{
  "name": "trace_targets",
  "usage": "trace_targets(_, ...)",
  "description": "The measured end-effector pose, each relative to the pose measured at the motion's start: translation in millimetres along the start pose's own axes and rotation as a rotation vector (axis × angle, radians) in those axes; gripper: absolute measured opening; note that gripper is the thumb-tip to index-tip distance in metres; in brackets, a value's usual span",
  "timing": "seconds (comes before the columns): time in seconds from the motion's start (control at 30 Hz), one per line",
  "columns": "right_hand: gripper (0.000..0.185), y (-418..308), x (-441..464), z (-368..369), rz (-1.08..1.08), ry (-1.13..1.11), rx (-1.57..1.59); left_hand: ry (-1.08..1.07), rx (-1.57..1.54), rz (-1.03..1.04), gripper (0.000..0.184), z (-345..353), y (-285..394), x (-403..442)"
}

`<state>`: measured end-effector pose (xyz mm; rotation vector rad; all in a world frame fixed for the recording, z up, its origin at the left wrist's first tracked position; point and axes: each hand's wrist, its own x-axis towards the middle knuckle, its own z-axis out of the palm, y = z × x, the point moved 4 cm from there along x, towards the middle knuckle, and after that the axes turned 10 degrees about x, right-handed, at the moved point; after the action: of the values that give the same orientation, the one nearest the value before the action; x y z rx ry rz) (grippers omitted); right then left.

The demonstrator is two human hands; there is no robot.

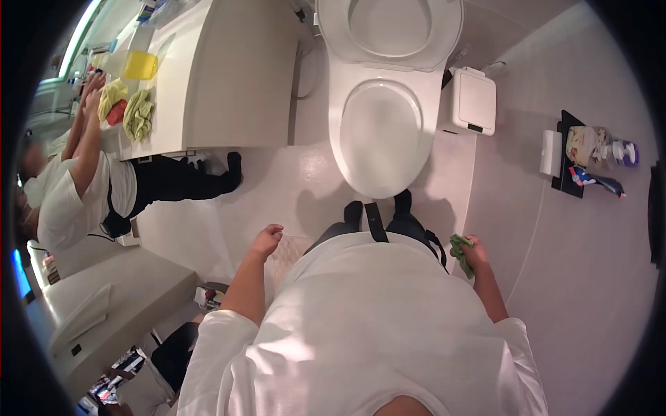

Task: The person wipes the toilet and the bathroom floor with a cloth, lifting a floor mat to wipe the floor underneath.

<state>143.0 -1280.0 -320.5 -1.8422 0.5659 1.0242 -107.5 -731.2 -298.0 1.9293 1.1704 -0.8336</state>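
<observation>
A green cloth [461, 255] hangs crumpled from my right hand [475, 253], whose fingers are closed round it, low at my right side. My left hand [268, 240] hangs at my left side, touching nothing; its fingers are curled together with nothing visible in them. In front of me stands a white toilet [381, 132] with its seat down and its lid [392, 28] raised. Both my feet are on the floor just before the bowl.
A white bin [474, 102] stands right of the toilet. A black wall shelf [569, 156] holds packets and bottles. Left is a white counter [173, 76] with green cloths [139, 114], a red cloth and a yellow bottle [141, 66]; a co-worker [76, 194] stands there.
</observation>
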Motion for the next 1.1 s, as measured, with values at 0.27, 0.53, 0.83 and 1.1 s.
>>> trace_targets(0.27, 0.029, -24.4, 39.6, -98.1, -0.025, 0.063, -0.24, 0.05, 0.108, 0.219, 0.026, 29.6, 127.1, -5.4)
trace_targets(0.53, 0.035, -55.4, 76.2, -127.6, -0.135, 0.022, -0.283, 0.025, 0.062, 0.177, 0.026, 45.3, 173.6, -20.0)
trace_targets(0.83, 0.032, -67.6, 109.3, -112.5, -0.135, -0.076, -0.471, 0.134, -0.016, -0.055, 0.036, 64.0, 112.4, -65.0)
trace_targets(1.1, 0.033, -97.2, 111.6, -92.5, -0.161, -0.158, -0.339, 0.092, -0.065, -0.035, 0.041, 90.9, 59.1, -72.6)
